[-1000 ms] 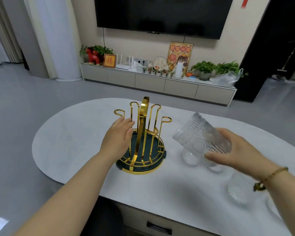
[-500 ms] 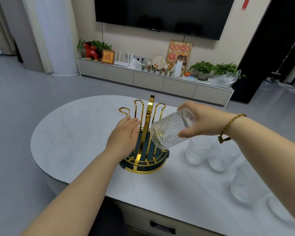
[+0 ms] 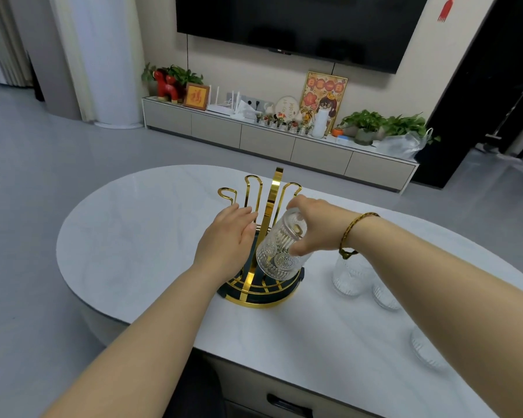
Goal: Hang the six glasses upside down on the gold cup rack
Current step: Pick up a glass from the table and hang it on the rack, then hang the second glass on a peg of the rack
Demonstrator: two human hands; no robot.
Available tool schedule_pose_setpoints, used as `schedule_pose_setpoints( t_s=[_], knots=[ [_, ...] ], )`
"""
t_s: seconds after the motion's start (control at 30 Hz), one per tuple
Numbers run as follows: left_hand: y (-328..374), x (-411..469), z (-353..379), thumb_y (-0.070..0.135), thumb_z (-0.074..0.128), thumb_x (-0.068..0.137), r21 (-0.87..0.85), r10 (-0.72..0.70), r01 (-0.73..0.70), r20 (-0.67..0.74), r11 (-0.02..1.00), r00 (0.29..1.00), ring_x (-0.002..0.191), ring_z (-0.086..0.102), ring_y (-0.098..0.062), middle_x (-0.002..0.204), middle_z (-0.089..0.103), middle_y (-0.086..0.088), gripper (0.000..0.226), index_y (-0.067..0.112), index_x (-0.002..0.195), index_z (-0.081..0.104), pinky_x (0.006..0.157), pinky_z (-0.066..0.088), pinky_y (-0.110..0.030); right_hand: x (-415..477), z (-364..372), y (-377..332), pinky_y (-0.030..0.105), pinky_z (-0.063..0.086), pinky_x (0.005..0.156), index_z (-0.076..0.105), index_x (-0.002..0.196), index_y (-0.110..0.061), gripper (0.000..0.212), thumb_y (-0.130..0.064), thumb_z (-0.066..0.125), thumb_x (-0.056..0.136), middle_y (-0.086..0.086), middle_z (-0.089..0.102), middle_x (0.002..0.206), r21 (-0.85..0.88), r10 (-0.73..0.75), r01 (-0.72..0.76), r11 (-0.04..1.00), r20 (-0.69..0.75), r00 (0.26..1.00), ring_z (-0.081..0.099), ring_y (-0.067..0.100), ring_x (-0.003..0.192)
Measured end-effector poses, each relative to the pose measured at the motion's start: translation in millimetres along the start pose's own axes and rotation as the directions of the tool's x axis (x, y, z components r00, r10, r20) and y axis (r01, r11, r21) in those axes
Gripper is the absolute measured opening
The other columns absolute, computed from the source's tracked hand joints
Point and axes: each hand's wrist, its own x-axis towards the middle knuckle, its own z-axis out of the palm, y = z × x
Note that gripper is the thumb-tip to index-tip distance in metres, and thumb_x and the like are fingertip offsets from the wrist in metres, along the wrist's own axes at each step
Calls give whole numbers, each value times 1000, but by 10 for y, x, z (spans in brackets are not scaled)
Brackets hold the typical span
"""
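Observation:
The gold cup rack [image 3: 267, 212] with a dark round base stands mid-table. My right hand [image 3: 313, 226] grips an embossed clear glass [image 3: 280, 251] by its bottom; it is upside down, slightly tilted, over a peg on the rack's right side. My left hand [image 3: 227, 236] rests flat against the rack's left pegs, fingers together, holding nothing I can see. More clear glasses stand on the table to the right: one [image 3: 349, 277] under my right wrist, one [image 3: 385, 295] beside it, another [image 3: 426, 348] nearer the front edge.
The white oval table [image 3: 139, 236] ends close in front, with a drawer handle [image 3: 286, 405] below its edge. Grey floor lies to the left. A low TV cabinet [image 3: 272, 140] with plants and ornaments stands at the back wall.
My right hand carried the glass from the table's right side to the rack and turned it upside down onto the right-hand peg. My left hand stayed on the rack.

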Motion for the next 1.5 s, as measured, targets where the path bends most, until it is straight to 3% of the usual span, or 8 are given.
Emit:
schedule_pose_setpoints(
  t_s=[0.4,0.6,0.83,0.97,1.17,1.27,1.37,1.5],
  knots=[
    [-5,0,15,21,28,98,-11,4,-4,-13,1000,1000,139,20,-16,146,37,-1,38,17,133,41,111,21,-34,-15,201,-38,35,40,99,26,136,-14,77,-25,69,72,9,40,137,51,-8,11,999,-62,998,32,24,126],
    [6,-3,24,21,29,98,-13,-4,3,-19,1000,1000,139,19,-16,146,37,-1,38,17,133,41,112,21,-35,-110,338,-16,38,23,112,11,143,-21,89,-29,67,74,2,18,153,107,-13,22,994,-85,996,14,23,140],
    [34,-30,5,21,29,98,12,2,-2,-7,1000,1000,139,17,-17,147,35,-2,38,17,134,39,113,19,-37,-496,565,177,27,18,111,22,139,-20,76,-24,65,77,-1,26,148,373,81,36,927,-292,953,17,16,136],
    [78,-32,-25,21,28,98,31,-5,4,17,1000,1000,140,15,-19,148,33,-3,38,16,135,38,114,13,-38,-744,887,461,15,18,99,31,134,-17,63,-17,63,80,1,34,141,540,258,-28,841,-355,899,25,16,133],
    [305,-5,-83,20,36,96,11,4,-3,-79,1000,997,139,18,-25,152,24,-7,46,15,140,24,114,12,-44,-854,1367,892,19,29,93,36,131,-9,56,-8,62,80,7,41,135,774,515,-168,610,-227,827,40,22,123],
    [461,96,-109,21,36,96,-6,74,-75,-126,997,989,140,15,-24,153,18,-6,50,16,142,19,114,11,-42,-761,1510,968,24,31,98,30,135,-8,64,-9,62,80,10,36,141,827,556,-189,529,-169,814,39,23,126],
    [529,226,-66,23,34,97,9,100,-99,-62,995,993,141,14,-22,154,16,-4,49,18,143,17,114,12,-41,-594,1624,972,30,28,109,21,140,-7,74,-13,64,79,9,29,147,859,572,-196,473,-131,810,33,23,133],
    [509,273,25,28,33,97,24,47,-48,29,999,998,137,24,-26,153,19,-4,52,23,143,11,107,28,-46,-381,1731,1003,33,25,114,23,140,-5,79,-15,68,75,11,30,148,889,638,-174,423,-156,754,29,24,136]
  ],
)
